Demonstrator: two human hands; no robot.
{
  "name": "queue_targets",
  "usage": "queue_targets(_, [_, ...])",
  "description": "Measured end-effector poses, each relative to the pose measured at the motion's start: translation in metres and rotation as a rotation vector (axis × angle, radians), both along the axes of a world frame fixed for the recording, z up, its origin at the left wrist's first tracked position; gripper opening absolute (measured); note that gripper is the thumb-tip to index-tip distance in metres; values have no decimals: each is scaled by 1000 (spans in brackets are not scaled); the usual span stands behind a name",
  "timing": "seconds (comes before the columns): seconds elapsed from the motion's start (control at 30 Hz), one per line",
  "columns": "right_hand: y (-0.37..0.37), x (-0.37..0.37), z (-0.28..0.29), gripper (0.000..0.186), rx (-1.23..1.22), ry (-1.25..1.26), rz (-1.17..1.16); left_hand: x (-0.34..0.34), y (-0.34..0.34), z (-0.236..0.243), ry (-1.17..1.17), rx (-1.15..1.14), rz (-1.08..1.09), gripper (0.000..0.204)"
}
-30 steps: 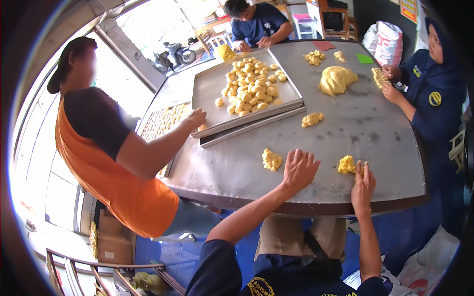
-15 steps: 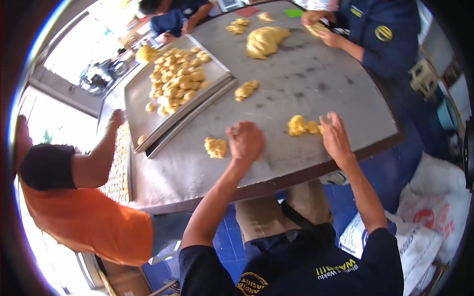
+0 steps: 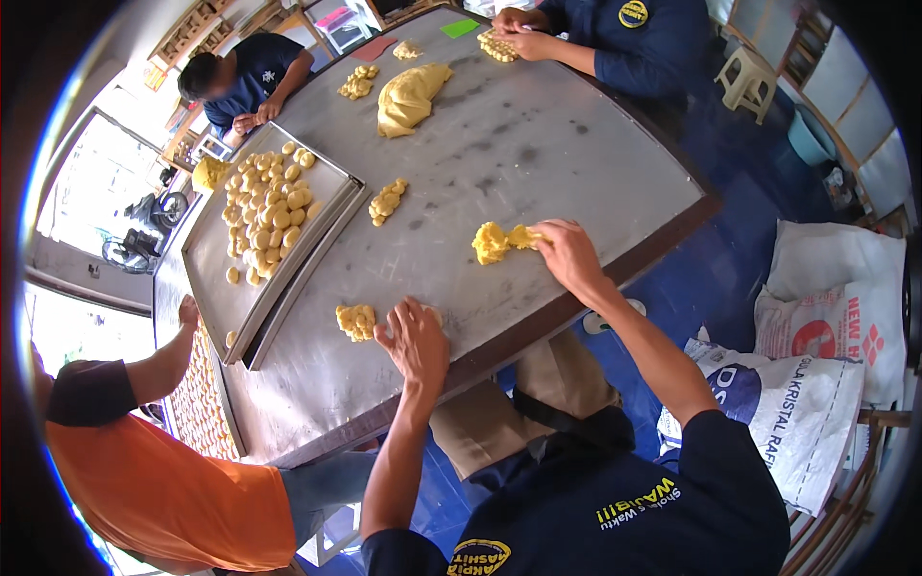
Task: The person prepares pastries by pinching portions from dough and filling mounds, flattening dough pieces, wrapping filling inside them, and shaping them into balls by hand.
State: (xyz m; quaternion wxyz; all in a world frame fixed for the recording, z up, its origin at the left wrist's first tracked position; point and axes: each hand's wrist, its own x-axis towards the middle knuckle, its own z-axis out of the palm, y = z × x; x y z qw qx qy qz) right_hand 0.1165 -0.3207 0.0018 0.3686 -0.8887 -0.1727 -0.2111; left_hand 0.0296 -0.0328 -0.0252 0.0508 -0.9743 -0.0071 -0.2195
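My right hand pinches the end of a crumbly yellow lump of filling on the metal table, with thumb and fingertips pressed together on it. My left hand rests lower on the table, fingers bent and thumb held apart. Part of a pale piece, perhaps dough, shows at its right side; the palm hides the rest. Just left of that hand sits a cluster of small dough pieces, not touched. Farther up the table is another cluster of dough pieces.
A tray of round dough balls stands at the left, beside a tray of small rows. A large dough mass lies toward the far end. A co-worker in orange stands left; others work at the far side. White sacks lie right.
The view has swung, so the table appears shifted left. My right hand's fingers, apart beside the yellow filling before, now close on its end. My left hand stays beside the dough cluster.
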Motion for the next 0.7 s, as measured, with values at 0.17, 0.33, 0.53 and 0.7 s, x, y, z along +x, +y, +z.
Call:
queue_targets(0.17, [6, 8, 13, 16, -390, 139, 28, -16, -4, 25, 82, -441, 62, 15])
queue_targets(0.33, [-24, 17, 1, 39, -384, 66, -24, -19, -9, 25, 24, -1032, -2, 20])
queue_targets(0.53, [13, -56, 11, 54, -693, -11, 20, -15, -17, 18, 82, -1791, -107, 39])
queue_targets(0.7, [56, -75, 33, 45, 145, 258, 253, 0, -59, 23, 123, -1739, -197, 39])
